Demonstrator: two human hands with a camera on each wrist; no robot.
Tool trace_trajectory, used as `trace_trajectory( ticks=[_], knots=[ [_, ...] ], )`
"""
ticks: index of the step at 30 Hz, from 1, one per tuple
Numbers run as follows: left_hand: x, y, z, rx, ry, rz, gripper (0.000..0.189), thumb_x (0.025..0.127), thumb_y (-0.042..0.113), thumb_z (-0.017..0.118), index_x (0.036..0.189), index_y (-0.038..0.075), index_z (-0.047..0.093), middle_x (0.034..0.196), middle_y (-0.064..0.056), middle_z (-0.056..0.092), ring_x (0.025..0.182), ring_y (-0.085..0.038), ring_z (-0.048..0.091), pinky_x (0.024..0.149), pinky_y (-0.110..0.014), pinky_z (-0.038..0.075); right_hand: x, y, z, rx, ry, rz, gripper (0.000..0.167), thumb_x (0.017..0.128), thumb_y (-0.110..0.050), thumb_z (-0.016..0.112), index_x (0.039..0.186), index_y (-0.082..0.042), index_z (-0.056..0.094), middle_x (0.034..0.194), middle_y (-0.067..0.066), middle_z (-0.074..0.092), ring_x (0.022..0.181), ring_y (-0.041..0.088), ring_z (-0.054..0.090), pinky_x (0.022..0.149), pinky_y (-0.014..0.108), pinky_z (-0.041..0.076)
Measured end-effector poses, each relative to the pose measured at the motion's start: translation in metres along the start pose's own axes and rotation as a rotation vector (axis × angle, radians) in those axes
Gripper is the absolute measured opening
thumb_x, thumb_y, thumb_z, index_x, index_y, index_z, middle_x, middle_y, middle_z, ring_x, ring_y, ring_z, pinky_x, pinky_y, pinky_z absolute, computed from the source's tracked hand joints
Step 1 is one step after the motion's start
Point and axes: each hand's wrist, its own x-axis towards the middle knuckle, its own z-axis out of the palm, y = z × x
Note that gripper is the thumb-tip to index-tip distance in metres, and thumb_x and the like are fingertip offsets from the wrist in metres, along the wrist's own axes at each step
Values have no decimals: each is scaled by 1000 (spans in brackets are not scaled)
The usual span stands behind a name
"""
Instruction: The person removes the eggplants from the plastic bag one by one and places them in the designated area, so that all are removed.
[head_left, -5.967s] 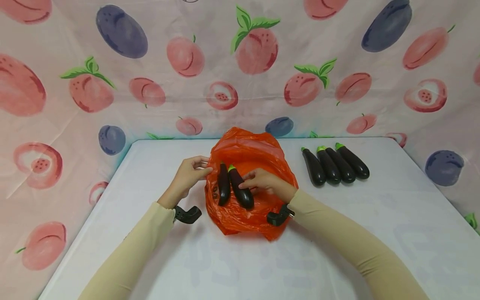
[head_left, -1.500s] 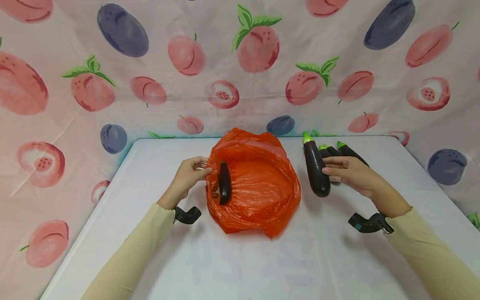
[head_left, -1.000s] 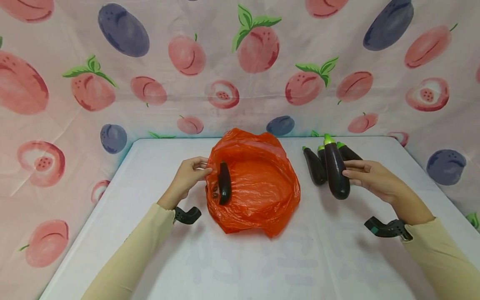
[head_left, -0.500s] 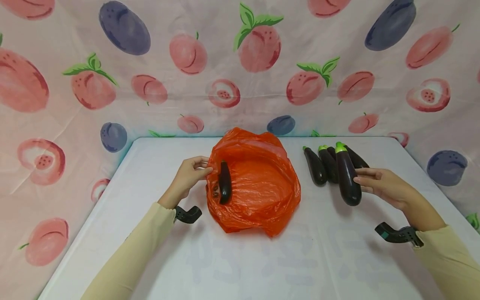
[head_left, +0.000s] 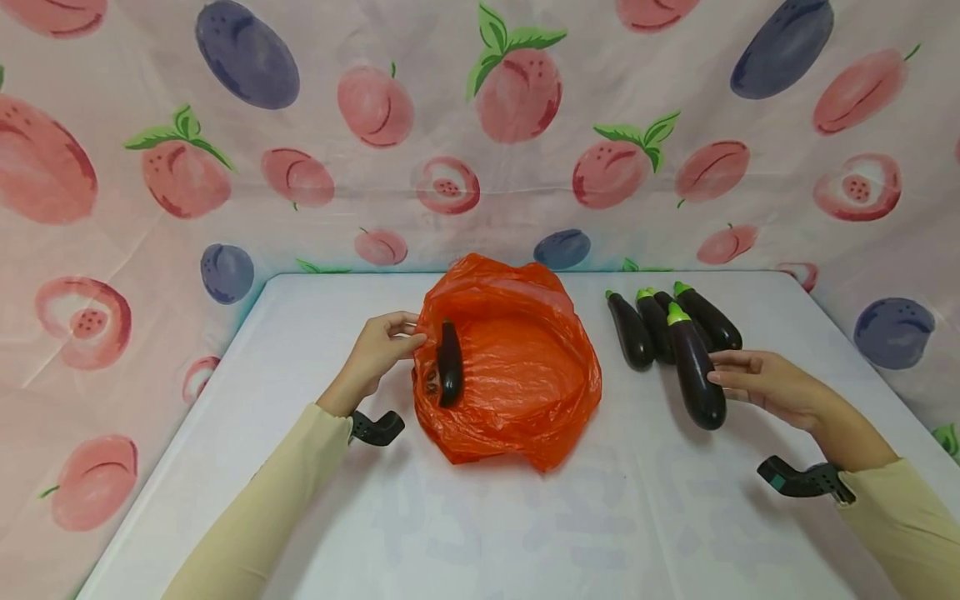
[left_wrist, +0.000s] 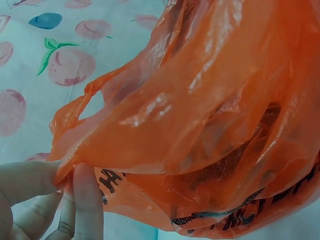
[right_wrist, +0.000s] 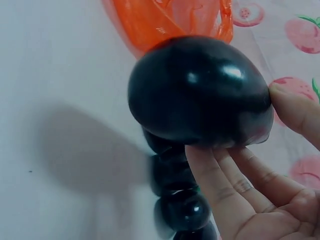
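My left hand (head_left: 373,358) pinches the left rim of an orange plastic bag (head_left: 528,367), whose mouth gapes towards me. Its thumb and fingertips meet on the film in the left wrist view, beside a handle loop (left_wrist: 90,102). One dark eggplant (head_left: 450,367) lies inside the bag at the left. Off to the right, my right hand (head_left: 780,387) grips another eggplant (head_left: 694,371), green stem end pointing away. In the right wrist view this eggplant's round end (right_wrist: 195,90) is held between thumb and fingers, casting a shadow on the table.
Several eggplants (head_left: 630,333) lie side by side at the back right of the white table (head_left: 510,533), partly behind the held one. A fruit-print cloth (head_left: 517,200) hangs behind the table. Each wrist wears a black camera mount (head_left: 802,479).
Since the oldest frame my right hand has taken one of two eggplants out of the bag and carried it rightward across the row, lately drawing it nearer to me. My left hand stays put.
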Motion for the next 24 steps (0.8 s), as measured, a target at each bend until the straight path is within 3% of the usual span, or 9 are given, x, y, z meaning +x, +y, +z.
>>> trace_trajectory(
  ticks=[10,16,24],
  knots=[
    [1,2,1,21,4,-30,32,90,10,60,120,-3,57,107,-19,63,73,-5,63,80,-33,58,3,9,0,26,-105,25,61,98,-13,47,137,22,16,107,-23,54,101,-10,55,84,14,50],
    [1,2,1,12,7,-25,32,90,9,60,119,-3,58,103,-16,64,72,-4,63,78,-32,58,4,13,3,25,-125,60,64,98,-16,47,137,23,14,108,-20,54,99,-8,56,86,17,51],
    [1,2,0,15,7,-22,31,90,9,60,119,-4,58,100,-14,64,71,-4,63,78,-31,58,3,16,7,24,-157,95,59,98,-17,48,134,23,22,104,-16,61,97,-3,59,85,18,52]
  ],
)
